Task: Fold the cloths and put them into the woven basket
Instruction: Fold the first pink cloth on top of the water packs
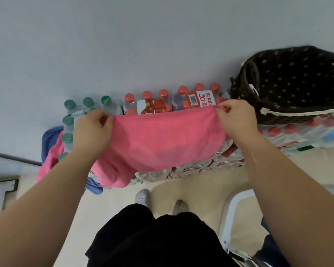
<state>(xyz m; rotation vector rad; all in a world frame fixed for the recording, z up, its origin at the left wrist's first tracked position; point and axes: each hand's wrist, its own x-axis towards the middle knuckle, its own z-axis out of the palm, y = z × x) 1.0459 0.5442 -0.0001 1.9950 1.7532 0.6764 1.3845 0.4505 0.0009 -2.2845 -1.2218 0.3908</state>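
Note:
I hold a pink cloth [162, 139] stretched out in the air over the bottle packs. My left hand [92, 130] pinches its upper left corner and my right hand [234, 120] pinches its upper right corner, near a small loop. The cloth hangs down between them and sags lower on the left. The dark woven basket [289, 116], lined with black dotted fabric, stands at the right on top of bottle packs. A blue cloth [49, 139] and another pink cloth [53, 160] lie heaped at the left beside the bottles.
Shrink-wrapped packs of red-capped bottles [181, 101] and green-capped bottles [79, 106] stand against the pale wall. A white metal frame [231, 218] is at the lower right. My feet in grey shoes [143, 196] stand on the beige floor.

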